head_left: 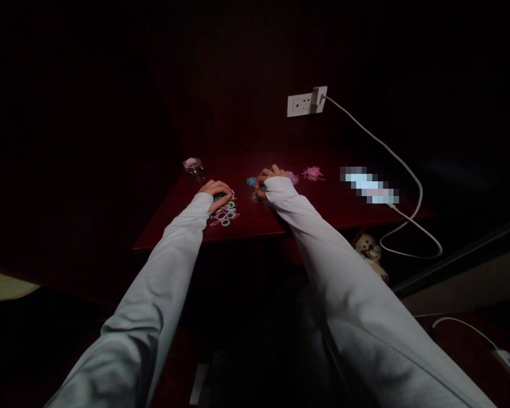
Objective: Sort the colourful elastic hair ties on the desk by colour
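My left hand [216, 191] rests on a mixed pile of colourful hair ties [226, 215], its thumb and fingers drawn together at the pile's top edge. Whatever lies between those fingertips is too small to make out. To the right, my right hand [271, 178] is bent down to the tabletop, fingers curled and close together; what they grip, if anything, is hidden. A small blue bunch of bands [251, 181] lies just left of it. A purple bunch [292, 178] is partly covered behind that hand, and a pink bunch [313, 173] lies farther right.
A clear jar [193, 168] with something pale pink on top stands at the back left of the dark red table [174, 226]. A pixelated bright device [369, 186] lies at right, its white cable [382, 139] running to a wall socket [300, 105]. Below sits a plush toy [369, 252].
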### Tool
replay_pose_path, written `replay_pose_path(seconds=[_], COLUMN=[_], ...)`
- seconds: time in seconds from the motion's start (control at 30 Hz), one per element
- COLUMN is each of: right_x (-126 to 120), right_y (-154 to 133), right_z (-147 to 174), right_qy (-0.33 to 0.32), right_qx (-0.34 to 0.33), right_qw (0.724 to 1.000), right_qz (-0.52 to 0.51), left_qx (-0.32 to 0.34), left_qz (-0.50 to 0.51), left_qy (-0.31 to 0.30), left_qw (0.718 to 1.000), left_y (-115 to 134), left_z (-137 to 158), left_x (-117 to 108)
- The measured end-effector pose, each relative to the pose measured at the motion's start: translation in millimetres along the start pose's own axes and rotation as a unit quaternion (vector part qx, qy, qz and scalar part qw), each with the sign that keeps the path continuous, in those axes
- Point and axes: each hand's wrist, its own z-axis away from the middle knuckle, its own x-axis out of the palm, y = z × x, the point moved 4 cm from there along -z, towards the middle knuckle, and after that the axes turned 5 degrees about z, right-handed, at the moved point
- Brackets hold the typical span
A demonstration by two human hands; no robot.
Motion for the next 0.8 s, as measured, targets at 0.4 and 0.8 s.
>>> replay_pose_path(seconds=[0.4,0.8], right_x=[-0.5,17.2], right_y=[9.5,-46.5], right_z=[7.4,-7.5], right_qy=[-0.001,0.004], right_qx=[0.003,-0.049], right_qw=[1.0,0.999], right_qz=[0.017,-0.024], left_qx=[-0.003,-0.032], left_qz=[0.001,-0.055], left_qy=[0.001,0.011], left_qw=[1.0,0.998], left_y=[-3.0,-14.4], left_z=[0.2,-3.6], left_x=[0.5,-1.5])
